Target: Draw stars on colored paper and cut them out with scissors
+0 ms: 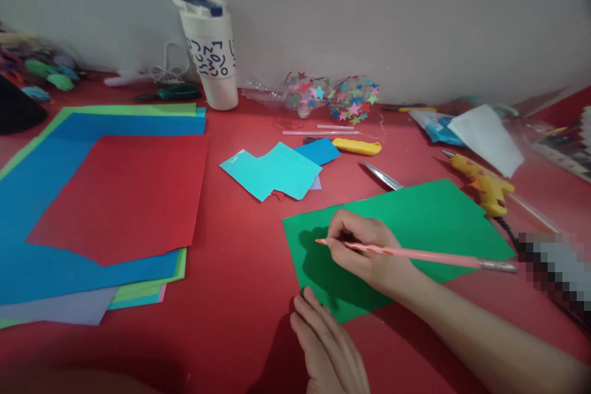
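Right hand (364, 252): closed around the pencil (429, 256) in a writing grip, tip pointing left and resting on the green sheet (429, 212). The pencil's metal end sticks out to the right past my wrist.
Green sheet: flat on the red table (240, 283) under the right hand, turned a bit off square.
Left hand (329, 345): open, fingers together, palm down, just nearer me than the right. Fingertips are at the sheet's near edge by its corner; can't tell if they're on paper or table.
Beyond the right hand: scissor blades (382, 175) poke out at the sheet's far edge, with the yellow cutter (357, 146) past them.
Glue gun (484, 188): right of and beyond the right hand, just beside the sheet's far right edge.
Cyan scraps (272, 172): beyond the hands, to the left.
Paper stack (115, 197): well left of the left hand, red sheet on top, blue below it.
Cup (212, 49) and star bag (332, 98): far from both hands, by the wall.
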The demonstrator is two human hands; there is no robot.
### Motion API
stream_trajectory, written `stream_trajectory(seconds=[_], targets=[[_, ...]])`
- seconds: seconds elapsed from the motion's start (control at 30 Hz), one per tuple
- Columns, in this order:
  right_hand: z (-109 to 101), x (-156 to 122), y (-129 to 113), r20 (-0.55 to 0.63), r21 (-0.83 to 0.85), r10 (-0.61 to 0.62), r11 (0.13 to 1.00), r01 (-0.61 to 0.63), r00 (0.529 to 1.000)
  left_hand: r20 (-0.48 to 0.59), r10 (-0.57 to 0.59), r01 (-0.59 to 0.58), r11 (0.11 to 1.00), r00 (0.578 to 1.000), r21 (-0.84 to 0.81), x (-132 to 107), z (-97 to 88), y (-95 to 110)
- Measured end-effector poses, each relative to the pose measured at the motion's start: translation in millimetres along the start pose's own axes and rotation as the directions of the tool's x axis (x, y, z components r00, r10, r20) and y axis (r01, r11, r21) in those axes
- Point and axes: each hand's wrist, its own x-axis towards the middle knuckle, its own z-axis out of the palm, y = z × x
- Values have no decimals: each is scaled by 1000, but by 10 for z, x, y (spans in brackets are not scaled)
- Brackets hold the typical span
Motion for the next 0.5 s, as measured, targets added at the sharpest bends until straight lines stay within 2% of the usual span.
stream_trajectory(seconds=[0.17,0.3,0.43,0.5], targets=[[10,2,-12,-2,32,-33,999,33,999,10,-32,32,999,999,6,-30,17,57],[16,-4,-1,10,63,-50,997,49,999,-8,-21,20,1000,1000,-15,-5,4,17],[7,-10,25,-3,212,25,977,-24,1000,-19,-29,29,999,999,-19,21,-5,-23],[0,-9,38,-23,235,59,971,-52,998,-24,-31,31,999,999,-20,23,-3,-25]])
